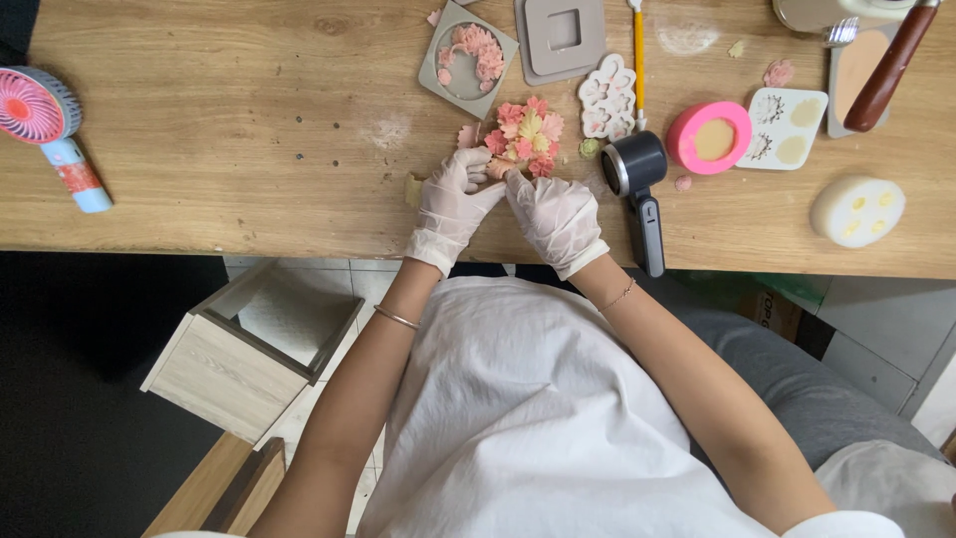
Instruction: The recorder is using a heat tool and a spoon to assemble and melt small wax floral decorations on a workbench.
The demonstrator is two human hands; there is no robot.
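Wooden table (249, 130): spanning the whole view, carrying everything listed below.

Wooden box (249, 349): sitting on the floor below the table's near edge, open top facing up.

Left hand (453, 199), white glove: resting near the near edge at mid-table, fingers curled, fingertips pinching a small pink piece (498, 167) together with the other hand.

Right hand (556, 214), white glove: lying just beside the left, fingers bent inward, tips meeting the same pink piece; exact grip hard to tell.

Flower cluster (525, 134), pink and yellow petals: lying on the table touching the fingertips, on their far side, midway between near and far edges.

Handheld black device (637, 189): lying just right of the right hand, round head toward the far edge, handle reaching over the near edge.

Pink handheld fan (45, 125): lying near the left edge, well apart from the hands.

Grey square mould (560, 35): sitting at the far edge, beyond the flower cluster.

Grey tile with a round dish of pink petals (466, 58): lying tilted just left of the square mould.

White rounded mould (856, 209): sitting toward the right edge.

Pink ring mould (709, 137): sitting right of the black device.

White rectangular mould (782, 125): touching the pink ring's right side.

White flower-shaped mould (607, 95): lying between cluster and pink ring.

Brown-handled tool (891, 65): leaning at the far right corner.

Yellow-handled tool (638, 55): lying beside the flower-shaped mould, pointing to the far edge.
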